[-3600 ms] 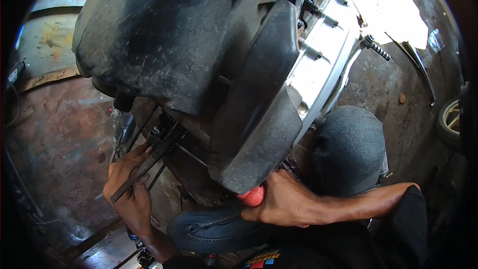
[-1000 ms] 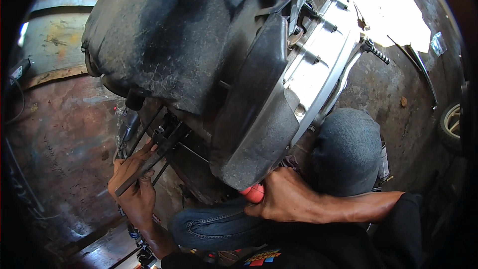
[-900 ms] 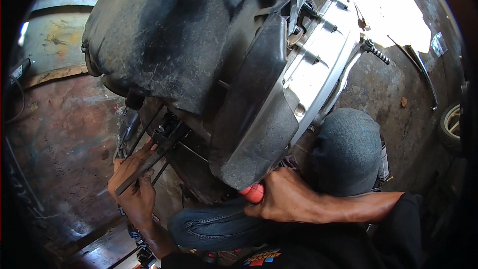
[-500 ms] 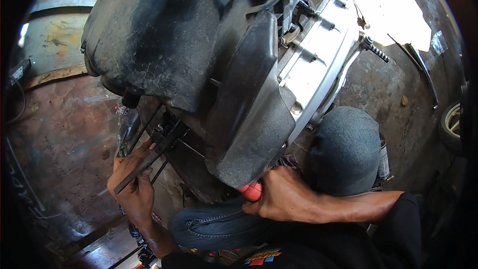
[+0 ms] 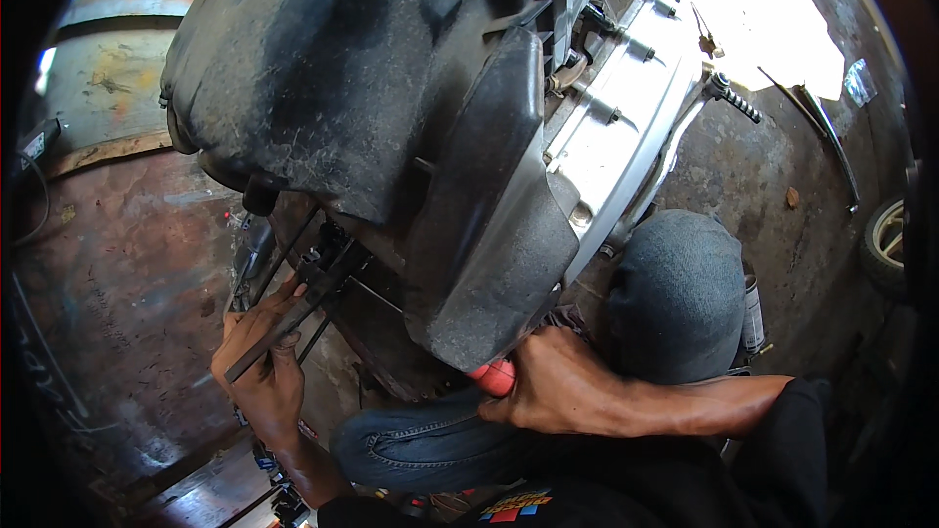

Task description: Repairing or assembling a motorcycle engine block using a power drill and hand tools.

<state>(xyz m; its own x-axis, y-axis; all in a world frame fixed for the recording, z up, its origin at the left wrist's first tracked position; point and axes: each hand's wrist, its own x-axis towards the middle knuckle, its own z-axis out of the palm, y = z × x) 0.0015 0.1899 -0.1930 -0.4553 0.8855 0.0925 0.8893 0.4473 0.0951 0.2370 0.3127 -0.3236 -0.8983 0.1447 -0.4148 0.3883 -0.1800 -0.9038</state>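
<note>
A large dark, scuffed plastic casing (image 5: 333,78) of a scooter fills the upper middle. Below its left side, my left hand (image 5: 262,350) is closed around a flat dark bar (image 5: 279,332), with the thumb beside it and the fingers partly hidden. The bar's far end meets a black bracket-like part (image 5: 328,252) under the casing. My right hand (image 5: 553,386) wraps a red handle (image 5: 494,377) at the casing's lower tip. A thin metal shaft (image 5: 377,293) points from the black part toward that handle, as on a screwdriver; the casing hides the middle.
Silvery engine cover (image 5: 626,117) and kick lever (image 5: 738,98) lie right of the casing. My denim knee (image 5: 680,298) is close by, beside a spray can (image 5: 752,318). A wheel (image 5: 886,246) stands far right. Stained brown board (image 5: 117,313) covers the left.
Hardly anything differs. Both hands keep their grips in the same places, with at most a very slight shift of the right hand.
</note>
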